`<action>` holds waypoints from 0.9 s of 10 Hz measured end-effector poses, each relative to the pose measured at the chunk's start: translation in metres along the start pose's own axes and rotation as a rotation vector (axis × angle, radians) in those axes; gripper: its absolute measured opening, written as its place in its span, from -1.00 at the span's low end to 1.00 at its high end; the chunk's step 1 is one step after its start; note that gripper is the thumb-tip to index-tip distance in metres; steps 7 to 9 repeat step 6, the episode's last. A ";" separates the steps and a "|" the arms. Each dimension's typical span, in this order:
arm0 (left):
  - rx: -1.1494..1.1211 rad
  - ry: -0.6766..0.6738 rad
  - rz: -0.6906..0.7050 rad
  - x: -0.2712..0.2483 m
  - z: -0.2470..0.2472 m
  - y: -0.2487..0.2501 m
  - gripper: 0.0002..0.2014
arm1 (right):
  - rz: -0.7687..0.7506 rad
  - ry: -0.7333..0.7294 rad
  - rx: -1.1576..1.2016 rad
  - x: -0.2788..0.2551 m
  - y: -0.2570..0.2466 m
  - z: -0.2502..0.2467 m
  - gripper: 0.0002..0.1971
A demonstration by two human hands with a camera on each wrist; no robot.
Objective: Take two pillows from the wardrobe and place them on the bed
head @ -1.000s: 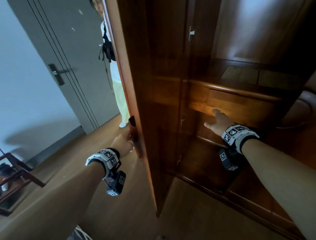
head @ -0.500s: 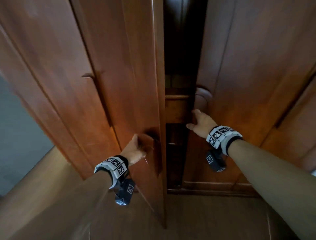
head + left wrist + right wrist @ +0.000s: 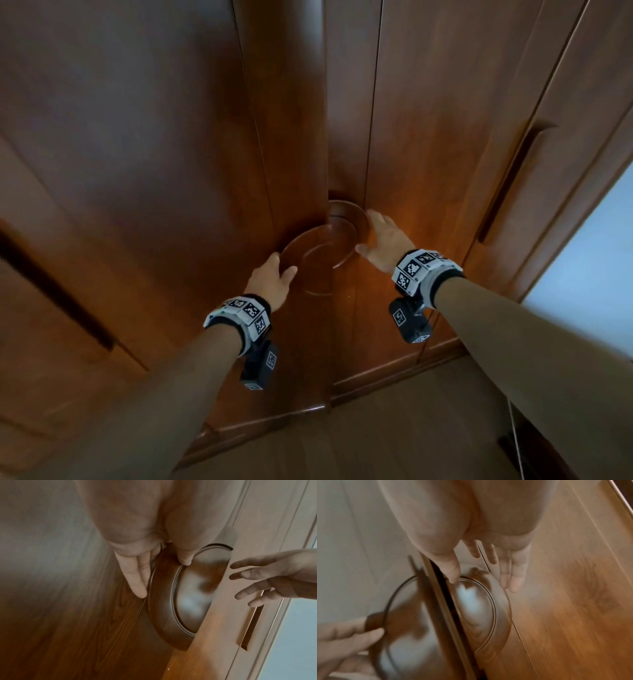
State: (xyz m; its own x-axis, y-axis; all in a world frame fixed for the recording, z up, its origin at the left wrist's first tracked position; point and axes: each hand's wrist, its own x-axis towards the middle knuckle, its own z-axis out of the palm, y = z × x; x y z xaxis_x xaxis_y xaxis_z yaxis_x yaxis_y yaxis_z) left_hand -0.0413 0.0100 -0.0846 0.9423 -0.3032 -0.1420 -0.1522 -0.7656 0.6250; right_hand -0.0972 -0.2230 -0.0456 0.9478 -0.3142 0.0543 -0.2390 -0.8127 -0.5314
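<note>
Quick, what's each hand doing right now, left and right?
Left hand: open, fingers straight against the left wardrobe door.
Right hand: open, holding nothing.

- Left wrist band [image 3: 239, 317], lower centre: white and black, printed with square black-and-white code markers.
- Right wrist band [image 3: 424, 272]: same.
- Small black camera [image 3: 262, 365] beneath each wrist.

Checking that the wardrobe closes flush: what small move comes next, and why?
Probably press the left hand forward: the brown wooden left door stands ajar, with a dark gap beside the right door and the round carved handle halves misaligned. The right hand is open.
</note>
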 end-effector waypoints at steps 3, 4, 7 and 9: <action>0.050 -0.022 0.095 0.076 -0.012 -0.013 -0.38 | 0.092 0.079 0.023 0.039 -0.007 0.025 -0.19; 0.019 -0.032 0.079 0.075 -0.007 -0.016 -0.38 | 0.123 0.048 0.031 0.035 -0.011 0.023 -0.16; 0.000 -0.112 -0.054 0.070 0.000 -0.021 -0.31 | 0.069 0.036 0.037 0.001 -0.011 0.001 -0.20; 0.000 -0.112 -0.054 0.070 0.000 -0.021 -0.31 | 0.069 0.036 0.037 0.001 -0.011 0.001 -0.20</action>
